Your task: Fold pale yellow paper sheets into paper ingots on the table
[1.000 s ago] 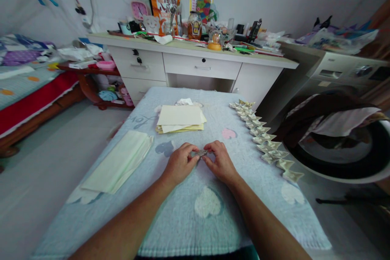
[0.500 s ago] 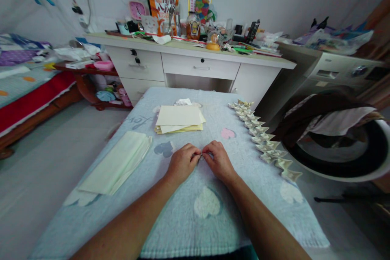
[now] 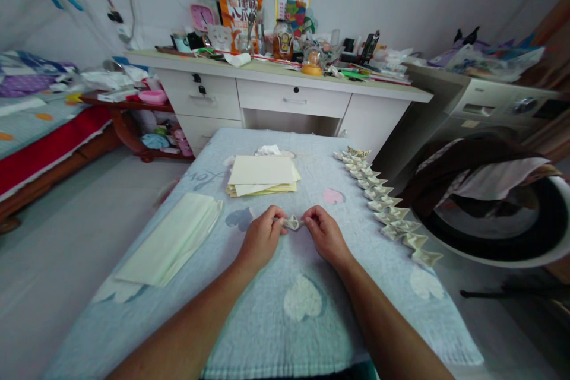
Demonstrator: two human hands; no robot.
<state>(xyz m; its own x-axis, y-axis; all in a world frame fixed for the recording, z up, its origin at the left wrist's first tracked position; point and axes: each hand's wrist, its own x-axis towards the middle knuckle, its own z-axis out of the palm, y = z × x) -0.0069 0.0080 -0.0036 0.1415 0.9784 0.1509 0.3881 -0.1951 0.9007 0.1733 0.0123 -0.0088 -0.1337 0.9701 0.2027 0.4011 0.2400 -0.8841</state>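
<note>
My left hand (image 3: 262, 237) and my right hand (image 3: 324, 234) pinch the two ends of a small folded paper piece (image 3: 293, 222), held just above the light blue towel (image 3: 276, 314) that covers the table. The piece is pale with a printed pattern and shows between my fingertips. A stack of yellowish paper sheets (image 3: 262, 174) lies beyond my hands. Along the towel's right edge runs a row of several finished folded paper shapes (image 3: 388, 212).
A pale green folded cloth or paper pile (image 3: 171, 239) lies at the left of the towel. Beyond stands a cluttered white desk (image 3: 285, 92) with drawers. A bed (image 3: 40, 130) is at the left, a washing machine (image 3: 494, 190) with clothes at the right.
My hands have drawn slightly apart, so the folded paper piece between my fingertips shows more than half a second ago. The rest is unchanged.
</note>
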